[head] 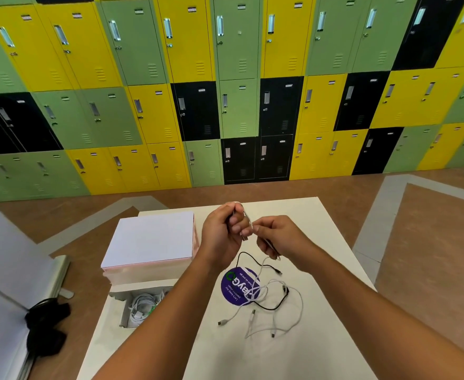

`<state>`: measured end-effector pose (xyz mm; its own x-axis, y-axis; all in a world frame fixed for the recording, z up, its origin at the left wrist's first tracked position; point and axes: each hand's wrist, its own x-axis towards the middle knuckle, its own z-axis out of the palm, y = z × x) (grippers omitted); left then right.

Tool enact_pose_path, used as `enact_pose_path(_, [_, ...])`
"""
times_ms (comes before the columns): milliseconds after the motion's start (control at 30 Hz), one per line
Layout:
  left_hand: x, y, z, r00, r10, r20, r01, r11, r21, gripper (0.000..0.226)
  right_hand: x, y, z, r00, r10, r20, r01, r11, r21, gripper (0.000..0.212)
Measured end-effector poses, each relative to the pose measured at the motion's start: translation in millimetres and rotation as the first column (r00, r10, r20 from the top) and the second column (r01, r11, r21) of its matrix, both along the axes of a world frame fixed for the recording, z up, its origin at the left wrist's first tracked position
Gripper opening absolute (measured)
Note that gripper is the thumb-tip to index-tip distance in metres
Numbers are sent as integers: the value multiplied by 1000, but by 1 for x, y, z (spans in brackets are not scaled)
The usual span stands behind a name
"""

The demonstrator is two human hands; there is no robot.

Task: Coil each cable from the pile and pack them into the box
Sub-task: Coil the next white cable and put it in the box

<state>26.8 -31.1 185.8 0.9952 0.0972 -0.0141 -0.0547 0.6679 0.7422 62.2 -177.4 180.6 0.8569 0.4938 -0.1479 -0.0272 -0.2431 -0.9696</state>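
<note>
Raised above the table, my left hand (225, 231) grips a small coil of white cable (246, 218) in curled fingers. My right hand (277, 237) pinches the free end of that same cable just to the right. Below the hands a loose pile of cables (269, 300), white ones and a black one, lies on the white table (294, 352) over a round purple sticker (233, 287). The open box (124, 311) at the left front holds coiled white cables (142, 305); my left forearm hides part of it.
The box's white lid (151, 239) stands open behind it. A black strap or bag (47, 325) lies on the floor at the left beside a grey panel. Green, yellow and black lockers (236, 91) fill the wall beyond the table.
</note>
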Motion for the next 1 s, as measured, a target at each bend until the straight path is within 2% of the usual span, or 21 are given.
enact_pose_path(167, [5,-3,-5,984,181,-12,-180,982,55,30,-12,6,-15,1000,16,19,-14,997,-81,20])
enact_pose_path(267, [8,0,-12,956,294,-9,-289,947,142,32,-18,10,-19,989,126,83,-100,960,-261,24])
enact_pose_path(333, [11,6,-20,938,346,6,-333,897,290,33,-23,10,-18,971,195,136,-133,919,-372,26])
enact_pose_path(400, [9,11,-29,939,342,33,-309,801,513,34,-23,10,-10,960,188,206,-96,915,-391,25])
enact_pose_path(467, [4,12,-37,960,273,66,-246,703,668,33,-19,12,4,937,208,281,-86,916,-393,23])
enact_pose_path(533, [-1,10,-42,977,188,103,-199,616,763,32,-14,13,18,902,268,338,-102,894,-436,20])
enact_pose_path(600, [-5,6,-42,989,118,95,-145,573,806,31,-10,12,30,878,310,365,-97,862,-498,18])
enact_pose_path(633, [-5,5,-40,994,85,66,-104,584,805,31,-7,11,34,872,316,373,-89,853,-514,17])
enact_pose_path(733, [-7,5,-35,997,-67,-34,71,697,713,32,-1,8,46,856,314,410,-50,840,-540,14])
enact_pose_path(800, [-10,5,-29,988,-134,-75,153,809,568,33,5,6,51,860,280,426,-29,861,-507,12])
enact_pose_path(867, [-12,5,-23,981,-166,-99,192,882,431,34,10,3,51,872,226,434,-12,897,-442,12])
enact_pose_path(1000, [-13,5,-18,972,-194,-133,231,890,393,40,10,0,41,880,119,459,53,937,-345,9])
